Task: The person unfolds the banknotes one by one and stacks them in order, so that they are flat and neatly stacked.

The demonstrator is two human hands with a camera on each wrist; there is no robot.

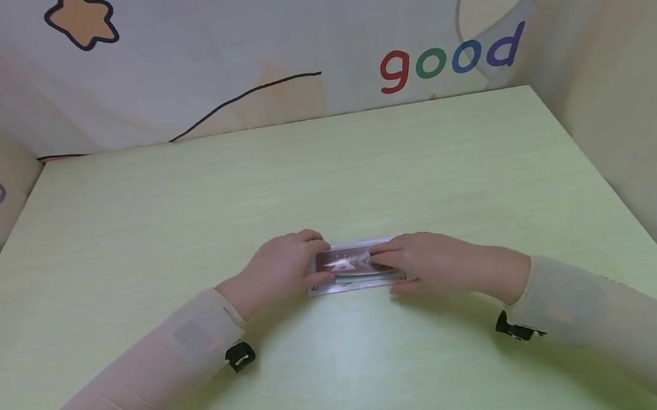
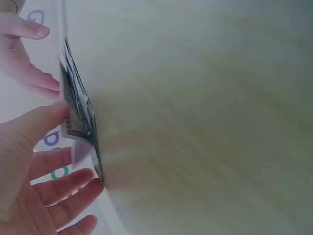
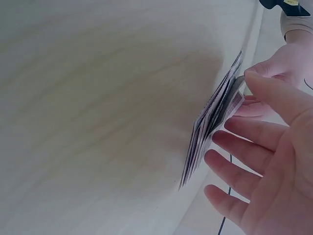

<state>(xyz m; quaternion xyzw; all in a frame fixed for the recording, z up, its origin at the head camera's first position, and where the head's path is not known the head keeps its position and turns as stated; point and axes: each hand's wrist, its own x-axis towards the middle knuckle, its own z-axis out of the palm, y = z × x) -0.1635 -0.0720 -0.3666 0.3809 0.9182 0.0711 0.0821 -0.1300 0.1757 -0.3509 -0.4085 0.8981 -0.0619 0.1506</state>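
A flat stack of thin printed paper sheets (image 1: 325, 289), banknote-like in shape, lies on the table with its long side left to right. On top is a shiny brownish-pink strip (image 1: 344, 263), its exact kind unclear. My left hand (image 1: 279, 268) pinches the left end, thumb on the near side and fingers on the far side. My right hand (image 1: 437, 263) rests over the right end with fingers lightly bent, touching the top. Several layered sheet edges (image 3: 198, 139) show in the right wrist view. The right fingertips hide part of the strip.
A pale green tabletop (image 1: 326, 185) spreads around the stack. Behind it stands a printed cloth wall (image 1: 283, 33), with side walls (image 1: 653, 144) at left and right. Each sleeve carries a black strap piece (image 1: 240, 356) near the wrist.
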